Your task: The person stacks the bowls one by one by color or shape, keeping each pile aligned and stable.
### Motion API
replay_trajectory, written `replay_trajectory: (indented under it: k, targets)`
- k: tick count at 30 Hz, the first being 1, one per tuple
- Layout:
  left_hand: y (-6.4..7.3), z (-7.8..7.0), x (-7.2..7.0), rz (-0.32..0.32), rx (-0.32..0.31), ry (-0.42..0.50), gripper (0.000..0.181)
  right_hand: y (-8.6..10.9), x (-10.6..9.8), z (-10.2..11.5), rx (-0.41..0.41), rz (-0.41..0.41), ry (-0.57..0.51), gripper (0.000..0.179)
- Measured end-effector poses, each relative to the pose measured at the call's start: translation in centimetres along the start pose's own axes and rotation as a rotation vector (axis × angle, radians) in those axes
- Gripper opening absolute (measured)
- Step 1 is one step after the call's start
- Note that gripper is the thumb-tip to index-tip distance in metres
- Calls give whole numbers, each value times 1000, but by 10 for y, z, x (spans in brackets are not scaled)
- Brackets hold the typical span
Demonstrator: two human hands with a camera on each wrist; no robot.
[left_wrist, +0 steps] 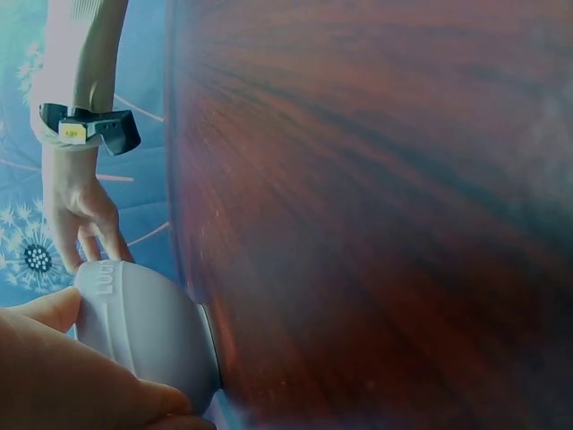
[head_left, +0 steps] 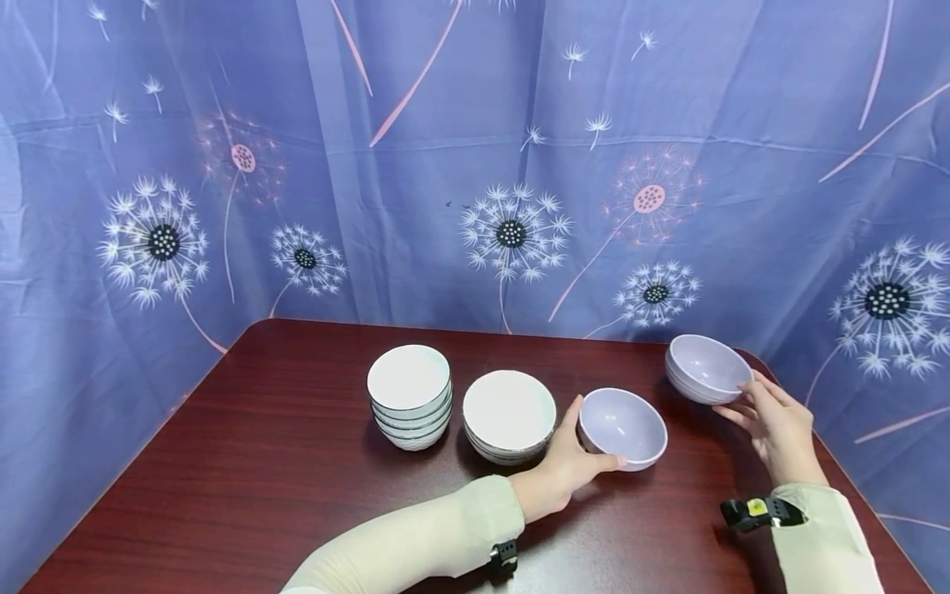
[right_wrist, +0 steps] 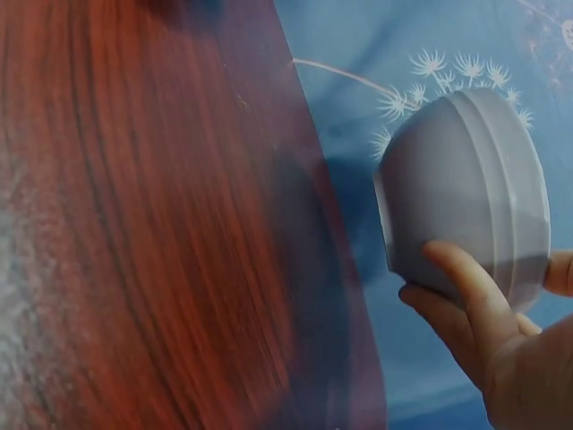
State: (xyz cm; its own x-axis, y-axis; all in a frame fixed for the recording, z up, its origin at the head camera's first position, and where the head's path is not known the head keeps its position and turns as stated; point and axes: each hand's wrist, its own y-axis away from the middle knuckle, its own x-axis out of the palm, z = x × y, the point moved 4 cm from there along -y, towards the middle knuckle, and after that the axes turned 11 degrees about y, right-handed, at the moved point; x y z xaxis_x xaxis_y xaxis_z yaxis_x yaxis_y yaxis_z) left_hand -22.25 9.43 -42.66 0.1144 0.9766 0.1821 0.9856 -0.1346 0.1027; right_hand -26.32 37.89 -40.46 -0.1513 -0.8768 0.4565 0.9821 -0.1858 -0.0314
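My left hand [head_left: 567, 466] grips a lavender bowl [head_left: 623, 429] by its sides, thumb and fingers spread around the rim. In the left wrist view that same bowl [left_wrist: 161, 331] shows raised lettering near its rim. Over the table's back right corner, my right hand [head_left: 779, 425] holds nested lavender bowls [head_left: 705, 367] at their right edge. Seen from the right wrist, these nested bowls [right_wrist: 466, 188] have their base above the tabletop, with fingers [right_wrist: 470, 278] under the side and the thumb at the rim.
Left of my left hand stands a short stack of white bowls [head_left: 509, 412] with dark rims. Farther left is a taller white stack [head_left: 410, 388]. All are on a dark red wooden table [head_left: 260, 462], with a blue dandelion-print curtain [head_left: 445, 206] behind it.
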Motion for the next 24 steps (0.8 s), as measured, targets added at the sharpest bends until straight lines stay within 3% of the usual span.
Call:
replay_trajectory:
  k: [4,10,16,24]
  targets:
    - [-1,1,0,-1,1,2,99,3,6,2,-35,103,28,31]
    - [-1,2,0,4,-5,1,99,7,14,9,-25,211,52,34]
    - [-1,2,1,6,-7,-6,99,9,20,15,56,222,71,37]
    - [-1,3,1,9,-10,15,99,14,33,20,58,258,172,35]
